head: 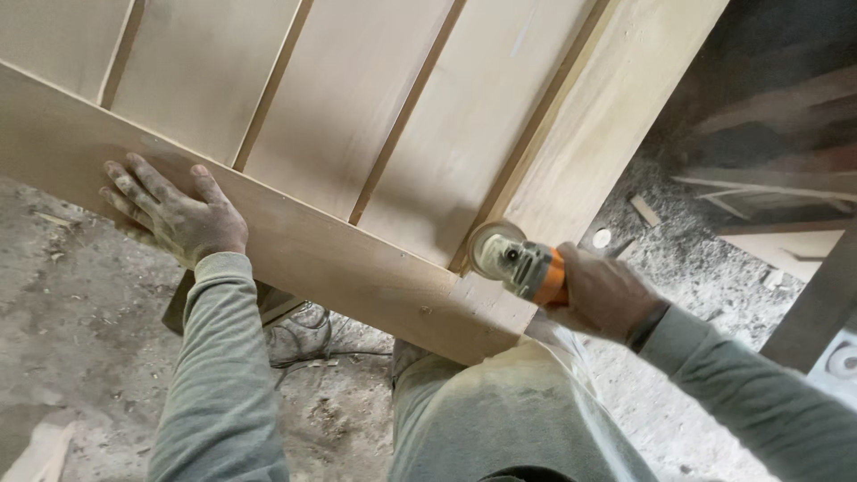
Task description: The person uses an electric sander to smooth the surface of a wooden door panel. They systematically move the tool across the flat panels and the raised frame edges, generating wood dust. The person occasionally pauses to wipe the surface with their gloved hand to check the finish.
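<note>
A large pale wooden door panel (pixel 357 116) with several recessed boards lies flat in front of me. My left hand (pixel 174 210) rests flat on its near frame rail (pixel 312 254), fingers spread, dusty. My right hand (pixel 603 295) grips an orange and grey angle grinder (pixel 527 268). Its round sanding disc (pixel 494 248) sits on the wood at the corner where the near rail meets the right side rail (pixel 598 125).
The floor (pixel 71 312) is rough concrete covered in sawdust. A dark cable (pixel 312 344) lies under the panel's near edge. Loose wooden planks and offcuts (pixel 777 187) are piled at the right. A dark beam (pixel 817 308) stands at the right edge.
</note>
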